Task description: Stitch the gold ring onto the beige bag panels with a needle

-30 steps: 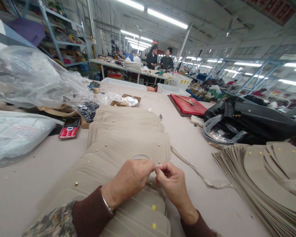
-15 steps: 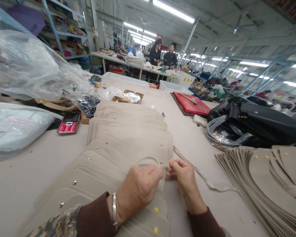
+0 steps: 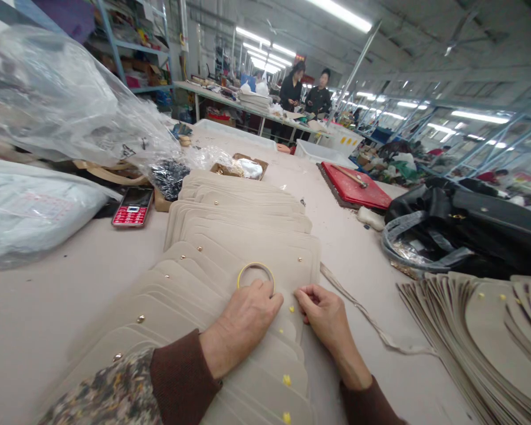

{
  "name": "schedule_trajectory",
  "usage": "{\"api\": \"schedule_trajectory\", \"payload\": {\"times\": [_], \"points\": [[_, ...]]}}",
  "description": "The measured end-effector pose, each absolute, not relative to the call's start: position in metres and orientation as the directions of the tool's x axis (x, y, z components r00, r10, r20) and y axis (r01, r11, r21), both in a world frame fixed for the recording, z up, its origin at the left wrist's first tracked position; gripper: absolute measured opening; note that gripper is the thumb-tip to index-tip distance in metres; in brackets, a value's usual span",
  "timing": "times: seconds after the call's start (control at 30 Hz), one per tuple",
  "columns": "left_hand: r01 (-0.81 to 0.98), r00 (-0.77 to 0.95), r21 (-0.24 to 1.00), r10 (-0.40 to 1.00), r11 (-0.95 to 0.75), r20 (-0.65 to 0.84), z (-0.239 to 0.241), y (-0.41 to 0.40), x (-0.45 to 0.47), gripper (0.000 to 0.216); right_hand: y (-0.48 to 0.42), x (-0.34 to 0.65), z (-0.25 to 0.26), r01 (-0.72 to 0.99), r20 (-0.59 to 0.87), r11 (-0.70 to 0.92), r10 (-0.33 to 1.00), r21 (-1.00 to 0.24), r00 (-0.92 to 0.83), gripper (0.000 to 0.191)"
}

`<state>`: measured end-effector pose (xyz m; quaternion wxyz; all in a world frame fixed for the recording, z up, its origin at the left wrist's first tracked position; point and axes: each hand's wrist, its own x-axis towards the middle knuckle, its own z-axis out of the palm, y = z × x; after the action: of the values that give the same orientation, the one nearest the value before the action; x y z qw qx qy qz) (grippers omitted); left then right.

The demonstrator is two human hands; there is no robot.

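Observation:
My left hand (image 3: pixel 248 313) is closed round the near side of a roll of yellow tape (image 3: pixel 256 265), which stands out beyond the fingers. Beneath it, overlapping beige panels (image 3: pixel 256 242) with rounded corners lie fanned out toward me. Small gold studs (image 3: pixel 300 260) dot several panels, and bits of yellow tape (image 3: pixel 287 380) cover spots along the right side. At that right edge my right hand (image 3: pixel 327 310) has thumb and forefinger pinched together, touching or just over a panel. What lies between those fingertips is hidden.
To the right are a thin beige strip (image 3: pixel 371 321), a fanned stack of panels (image 3: pixel 473 324) and a black bag (image 3: pixel 482 224). A hammer (image 3: pixel 354 177) rests on a red board (image 3: pixel 358 192). On the left lie a red phone (image 3: pixel 133 208) and plastic-wrapped goods (image 3: pixel 30 212).
My left hand has turned flatter and moved left with the tape roll, away from my right hand. A yellow bit of tape now shows on the panel between my hands. The view has shifted slightly.

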<state>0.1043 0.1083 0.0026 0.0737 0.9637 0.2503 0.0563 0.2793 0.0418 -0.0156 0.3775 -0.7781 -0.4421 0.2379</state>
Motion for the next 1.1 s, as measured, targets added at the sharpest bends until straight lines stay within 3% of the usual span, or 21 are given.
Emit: {"api": "schedule_trajectory", "payload": {"times": [0.17,0.33,0.47,0.77,0.97,1.1], "points": [[0.483,0.859,0.173,0.503,-0.858,0.096,-0.001,0.11,0.103,0.013,0.047,0.281,-0.02,0.632,0.035,-0.307,0.883,-0.711,0.468,0.022],[0.485,0.851,0.204,0.512,-0.851,0.113,-0.003,0.113,0.101,0.017,0.043,0.284,-0.022,0.483,-0.062,-0.377,0.833,-0.79,0.549,0.028],[0.48,0.855,0.213,0.508,-0.851,0.106,-0.001,0.114,0.1,0.018,0.034,0.288,-0.023,0.409,-0.119,-0.361,0.853,-0.838,0.509,0.028],[0.478,0.859,0.216,0.505,-0.851,0.088,-0.002,0.113,0.101,0.019,0.041,0.28,-0.022,0.757,0.181,-0.228,0.891,-0.612,0.415,0.023],[0.517,0.831,0.216,0.546,-0.828,0.105,0.009,0.129,0.099,0.021,0.045,0.28,-0.023,0.846,0.235,-0.116,0.933,-0.521,0.273,0.022],[0.562,0.814,0.197,0.58,-0.803,0.039,0.013,0.142,0.095,0.03,0.042,0.273,-0.021,0.833,0.226,-0.143,0.926,-0.535,0.304,0.021]]}}
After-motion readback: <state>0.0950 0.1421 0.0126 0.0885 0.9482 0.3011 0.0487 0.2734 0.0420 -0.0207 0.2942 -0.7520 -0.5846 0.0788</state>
